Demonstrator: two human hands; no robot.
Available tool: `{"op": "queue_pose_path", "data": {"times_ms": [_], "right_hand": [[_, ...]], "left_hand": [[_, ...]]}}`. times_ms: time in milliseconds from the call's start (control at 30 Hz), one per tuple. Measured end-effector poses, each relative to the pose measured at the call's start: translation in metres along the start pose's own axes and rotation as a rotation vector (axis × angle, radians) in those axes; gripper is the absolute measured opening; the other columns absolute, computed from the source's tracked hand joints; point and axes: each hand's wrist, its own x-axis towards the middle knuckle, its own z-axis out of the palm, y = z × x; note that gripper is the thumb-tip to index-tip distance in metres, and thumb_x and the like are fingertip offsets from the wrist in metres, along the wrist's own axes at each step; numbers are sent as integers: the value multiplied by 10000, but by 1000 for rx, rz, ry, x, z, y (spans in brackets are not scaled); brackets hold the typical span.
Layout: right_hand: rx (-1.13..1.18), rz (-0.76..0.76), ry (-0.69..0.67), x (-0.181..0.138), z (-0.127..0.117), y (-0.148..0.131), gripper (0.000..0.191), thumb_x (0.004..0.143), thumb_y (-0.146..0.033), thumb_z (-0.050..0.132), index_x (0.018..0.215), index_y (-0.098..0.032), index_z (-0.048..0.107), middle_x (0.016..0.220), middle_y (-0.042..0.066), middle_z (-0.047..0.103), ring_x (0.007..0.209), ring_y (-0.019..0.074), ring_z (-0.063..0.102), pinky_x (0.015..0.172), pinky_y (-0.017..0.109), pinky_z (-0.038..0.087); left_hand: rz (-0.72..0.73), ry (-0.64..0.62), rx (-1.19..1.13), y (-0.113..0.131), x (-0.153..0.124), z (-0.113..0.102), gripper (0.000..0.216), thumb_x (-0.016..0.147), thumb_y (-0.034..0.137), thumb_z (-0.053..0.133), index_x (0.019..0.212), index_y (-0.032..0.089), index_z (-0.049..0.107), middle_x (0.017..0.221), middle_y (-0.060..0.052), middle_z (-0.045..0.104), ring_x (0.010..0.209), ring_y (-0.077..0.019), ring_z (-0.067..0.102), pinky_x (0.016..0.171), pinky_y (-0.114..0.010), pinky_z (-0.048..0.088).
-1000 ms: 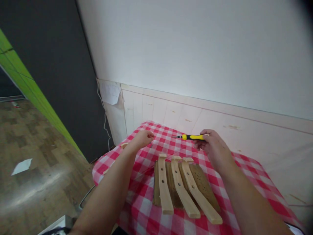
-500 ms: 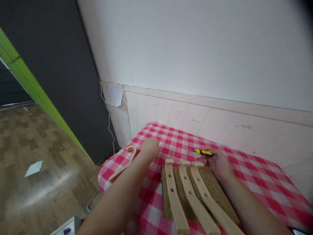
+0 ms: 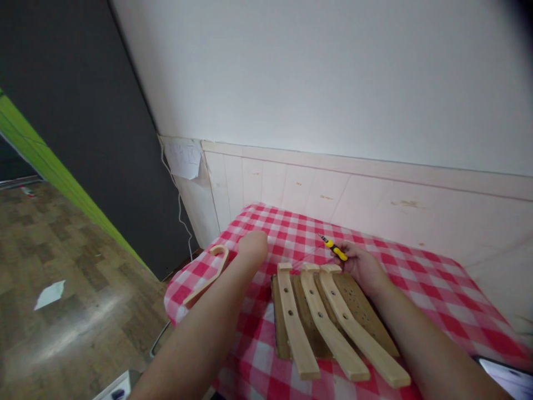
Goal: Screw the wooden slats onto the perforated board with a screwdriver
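Note:
My right hand (image 3: 361,269) grips a small yellow and black screwdriver (image 3: 335,250), its metal tip angled up and to the left. Just left of that hand, three curved wooden hooks (image 3: 320,315) lie side by side across a brown board (image 3: 362,300); each has two dark holes. My left hand (image 3: 255,245) is closed over the tablecloth, beyond the board's far left corner. Its fingers face away, so whatever they hold is hidden. Beside my left forearm lies another wooden hook (image 3: 220,266), partly covered by the arm.
A red and white checked tablecloth (image 3: 287,228) covers the table, which stands against a white panelled wall (image 3: 366,205). A phone or tablet (image 3: 506,378) lies at the right edge. A white cable (image 3: 181,214) hangs at the left, and a paper scrap (image 3: 50,294) is on the floor.
The screwdriver has swung from nearly level to tip-up, with my right hand slightly further left. The view has shifted a little, showing more of the device at right. My left hand stays closed.

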Motion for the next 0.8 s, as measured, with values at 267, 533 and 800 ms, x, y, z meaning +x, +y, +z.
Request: {"op": "queue_pose_path", "data": {"times_ms": [267,533,800], "right_hand": [[-23,-17,-30,7,-8,6,341,919,-376,566,1178,-154,577,1125,78,611,921,172,617,773,362,543],[2,12,-114,7,-8,5,308,927,-384,552,1120,-147,590,1017,55,625,810,137,612,691,309,538],[-5,7,23,7,11,1,386,911,-372,577,1237,-166,558,1230,96,578,1036,212,599,857,424,526]], "left_hand": [[225,299,-276,12,-13,-18,258,946,170,415,1038,155,656,1122,-119,662,1015,-204,631,883,-314,503],[634,671,-809,27,-37,-24,100,913,132,505,910,149,604,925,-67,608,841,-143,614,740,-259,533],[1066,577,-795,50,-87,-28,113,843,79,620,897,164,672,870,-57,678,792,-123,644,707,-212,539]]}}
